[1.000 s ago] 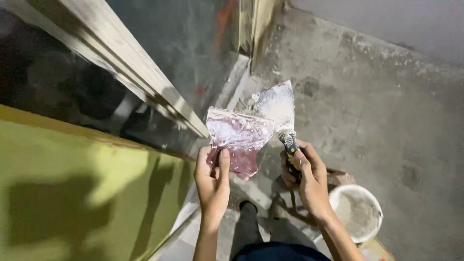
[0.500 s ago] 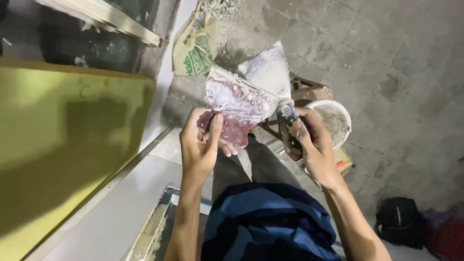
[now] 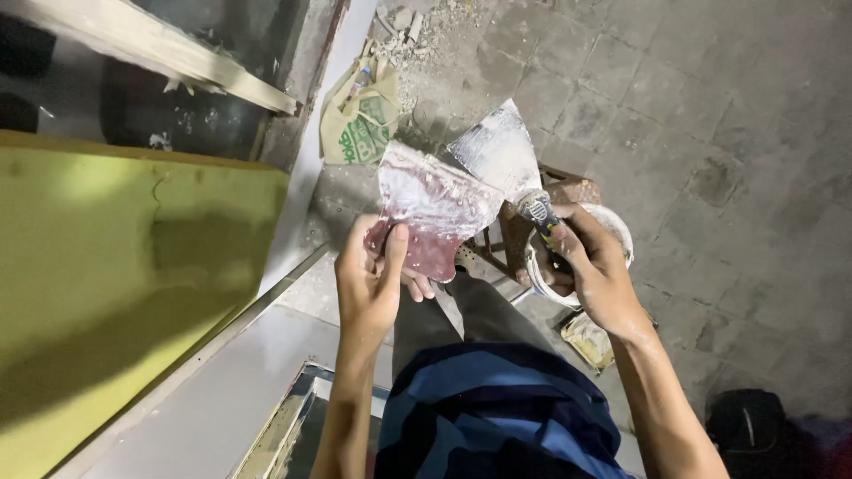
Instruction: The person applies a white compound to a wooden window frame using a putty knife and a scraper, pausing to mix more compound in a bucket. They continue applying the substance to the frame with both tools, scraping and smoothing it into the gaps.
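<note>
Yellow-green panel [image 3: 115, 284] fills the 9 o'clock side of the view, leaning over a pale grey ledge [image 3: 222, 390]. Grey paved floor [image 3: 728, 133] takes the whole 1 to 4 o'clock side, well below the person. Dark opening at 11 o'clock, crossed by a pale wooden batten [image 3: 151, 49] running upper left to lower right. Crumpled green-and-tan sack [image 3: 359, 115] on the floor at 12 o'clock, rubble just above it. Person's blue striped shirt [image 3: 497, 417] at 6 o'clock. White bucket [image 3: 612, 232] stands at 3 o'clock of centre, partly hidden by the right hand; a rusty stool frame [image 3: 568, 188] sits just beside it. Reddish plaster-smeared plate [image 3: 430, 208] at centre: left hand [image 3: 373, 284] closed on its lower edge, thumb on the face, fingers curled behind. Plate's broad face tilts toward the viewer, long axis about 7 to 1 o'clock. Putty knife [image 3: 501, 151]: right hand [image 3: 590, 266] wrapped tight round the handle; long axis runs 4 to 10 o'clock, wide blade pointing to 10–11 o'clock. Blade's lower edge touches the plate's upper right rim. Blade coated in white filler.
</note>
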